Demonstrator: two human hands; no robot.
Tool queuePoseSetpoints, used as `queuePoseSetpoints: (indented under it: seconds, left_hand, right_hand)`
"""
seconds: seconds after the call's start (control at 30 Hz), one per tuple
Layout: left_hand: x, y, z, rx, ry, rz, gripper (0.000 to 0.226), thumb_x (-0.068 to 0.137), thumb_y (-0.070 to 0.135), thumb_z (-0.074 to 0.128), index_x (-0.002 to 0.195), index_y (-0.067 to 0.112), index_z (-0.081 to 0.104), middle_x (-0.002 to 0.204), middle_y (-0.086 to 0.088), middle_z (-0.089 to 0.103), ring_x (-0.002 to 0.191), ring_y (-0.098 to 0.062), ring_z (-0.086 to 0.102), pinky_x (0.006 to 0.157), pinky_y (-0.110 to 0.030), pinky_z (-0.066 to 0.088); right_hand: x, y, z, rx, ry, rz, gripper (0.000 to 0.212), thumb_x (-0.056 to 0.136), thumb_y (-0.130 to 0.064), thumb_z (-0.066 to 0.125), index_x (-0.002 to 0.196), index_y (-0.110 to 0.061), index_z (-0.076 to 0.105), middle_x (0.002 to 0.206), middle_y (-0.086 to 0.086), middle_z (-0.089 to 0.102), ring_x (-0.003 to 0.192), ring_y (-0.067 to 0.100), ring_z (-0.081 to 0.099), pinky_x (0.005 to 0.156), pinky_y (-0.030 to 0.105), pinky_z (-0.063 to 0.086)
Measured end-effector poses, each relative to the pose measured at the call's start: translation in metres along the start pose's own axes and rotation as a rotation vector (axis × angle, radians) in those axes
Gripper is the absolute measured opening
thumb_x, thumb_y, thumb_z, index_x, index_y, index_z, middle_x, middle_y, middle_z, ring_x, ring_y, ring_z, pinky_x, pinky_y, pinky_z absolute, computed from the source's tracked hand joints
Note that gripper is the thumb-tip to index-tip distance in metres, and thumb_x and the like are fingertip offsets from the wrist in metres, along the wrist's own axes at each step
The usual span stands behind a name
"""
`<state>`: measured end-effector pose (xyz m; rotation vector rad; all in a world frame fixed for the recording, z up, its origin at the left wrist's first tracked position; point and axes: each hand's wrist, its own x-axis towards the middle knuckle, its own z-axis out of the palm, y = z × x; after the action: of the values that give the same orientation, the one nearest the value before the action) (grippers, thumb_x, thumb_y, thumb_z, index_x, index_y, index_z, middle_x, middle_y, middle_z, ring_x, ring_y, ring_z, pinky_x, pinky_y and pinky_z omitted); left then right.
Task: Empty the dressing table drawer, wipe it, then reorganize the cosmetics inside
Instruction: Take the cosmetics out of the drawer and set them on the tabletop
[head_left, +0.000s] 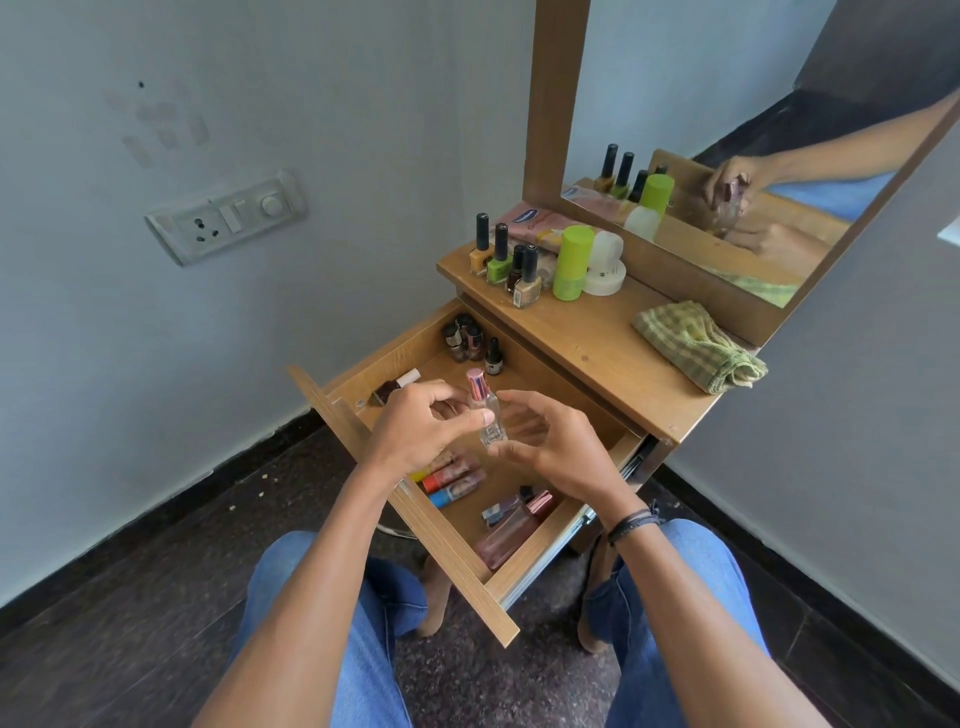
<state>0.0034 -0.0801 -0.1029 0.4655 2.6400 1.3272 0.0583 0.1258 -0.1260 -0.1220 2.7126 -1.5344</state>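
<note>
Above the open drawer (457, 574), the left hand (415, 434) pinches a small clear bottle (492, 434) upright. The right hand (556, 447) cups just beside it, fingers loose. Nail polishes (467, 338) stand in the drawer's back corner.

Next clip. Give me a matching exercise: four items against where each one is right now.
Items: 1 clear bottle; 2 checked cloth; 3 dark small bottles; 4 green can.
Places: A far corner of the drawer; B left hand; C beside the white roll; D right end of the tabletop, by the mirror.
Pairs: 1-B; 2-D; 3-A; 4-C.
</note>
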Motion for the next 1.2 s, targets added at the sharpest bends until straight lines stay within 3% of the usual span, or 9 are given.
queuePoseSetpoints:
  seconds: [0.1,0.3,0.43,0.5,0.63,0.77,0.9,1.03,1.2]
  left_hand:
    - [-0.001,0.004,-0.001,-0.041,-0.02,-0.006,0.022,0.082,0.043,0.08,0.098,0.027,0.078,0.089,0.017,0.075,0.087,0.004,0.067,0.069,-0.008,0.049]
    - [-0.002,0.008,-0.001,-0.056,-0.069,0.012,0.021,0.087,0.042,0.076,0.101,0.026,0.075,0.091,0.025,0.07,0.09,0.014,0.062,0.07,0.003,0.041]
    - [-0.001,0.006,-0.001,-0.022,-0.076,0.017,0.028,0.095,0.043,0.063,0.115,0.025,0.072,0.105,0.024,0.067,0.096,0.014,0.06,0.08,-0.002,0.045]
    - [0.0,0.004,0.0,-0.011,-0.082,0.028,0.025,0.1,0.035,0.058,0.12,0.027,0.071,0.107,0.023,0.07,0.095,0.01,0.063,0.086,-0.011,0.05]
    - [0.0,-0.001,0.001,0.002,-0.088,0.031,0.027,0.103,0.025,0.055,0.125,0.035,0.067,0.112,0.022,0.068,0.103,0.004,0.064,0.091,-0.021,0.053]
    - [0.003,-0.005,0.004,0.096,-0.091,0.016,0.023,0.101,0.027,0.058,0.12,0.034,0.069,0.127,0.018,0.062,0.114,-0.001,0.06,0.097,-0.033,0.054]
    - [0.008,-0.01,0.009,0.301,-0.194,-0.096,0.026,0.094,0.039,0.066,0.121,0.039,0.067,0.146,0.011,0.049,0.13,-0.017,0.054,0.104,-0.05,0.048]
    - [0.01,-0.01,0.012,0.376,-0.208,-0.065,0.035,0.094,0.043,0.066,0.127,0.033,0.064,0.131,0.015,0.053,0.121,-0.011,0.054,0.098,-0.043,0.05]
    - [0.01,-0.01,0.013,0.355,-0.178,-0.074,0.029,0.095,0.04,0.066,0.123,0.031,0.066,0.124,0.019,0.053,0.111,-0.007,0.057,0.091,-0.039,0.053]
  right_hand:
    - [-0.002,-0.004,0.003,-0.094,0.024,-0.032,0.061,0.078,-0.045,0.084,0.134,-0.037,0.059,0.121,-0.017,0.067,0.11,-0.001,0.062,0.094,0.034,0.057]
    - [-0.006,-0.003,0.006,-0.17,0.124,-0.052,0.041,0.088,-0.035,0.076,0.127,-0.03,0.064,0.115,-0.017,0.066,0.101,-0.001,0.062,0.085,0.026,0.058]
    - [-0.006,-0.006,0.003,-0.143,0.256,-0.027,0.034,0.09,-0.027,0.073,0.123,-0.022,0.068,0.113,-0.017,0.068,0.096,-0.008,0.06,0.082,0.005,0.046]
    - [-0.006,-0.005,0.002,-0.089,0.318,0.0,0.032,0.089,-0.024,0.074,0.121,-0.021,0.069,0.108,-0.021,0.066,0.09,-0.013,0.06,0.08,0.002,0.044]
    - [-0.002,-0.006,-0.001,0.043,0.422,0.033,0.031,0.086,-0.025,0.079,0.116,-0.022,0.07,0.107,-0.021,0.069,0.099,-0.008,0.064,0.088,0.013,0.051]
    - [0.006,-0.02,-0.015,0.208,0.556,-0.023,0.028,0.085,-0.014,0.08,0.11,-0.017,0.067,0.104,-0.01,0.071,0.091,0.0,0.07,0.08,0.016,0.057]
    - [0.033,-0.03,-0.037,0.084,0.723,-0.035,0.026,0.085,-0.021,0.079,0.107,-0.015,0.067,0.105,-0.004,0.069,0.091,0.009,0.07,0.078,0.024,0.06]
    - [0.057,-0.032,-0.053,-0.026,0.773,0.041,0.031,0.083,-0.028,0.078,0.109,-0.013,0.072,0.101,-0.005,0.072,0.088,0.009,0.066,0.08,0.029,0.057]
    - [0.074,-0.031,-0.053,-0.06,0.691,0.131,0.032,0.082,-0.026,0.079,0.11,-0.013,0.074,0.094,-0.006,0.071,0.088,0.009,0.067,0.083,0.03,0.059]
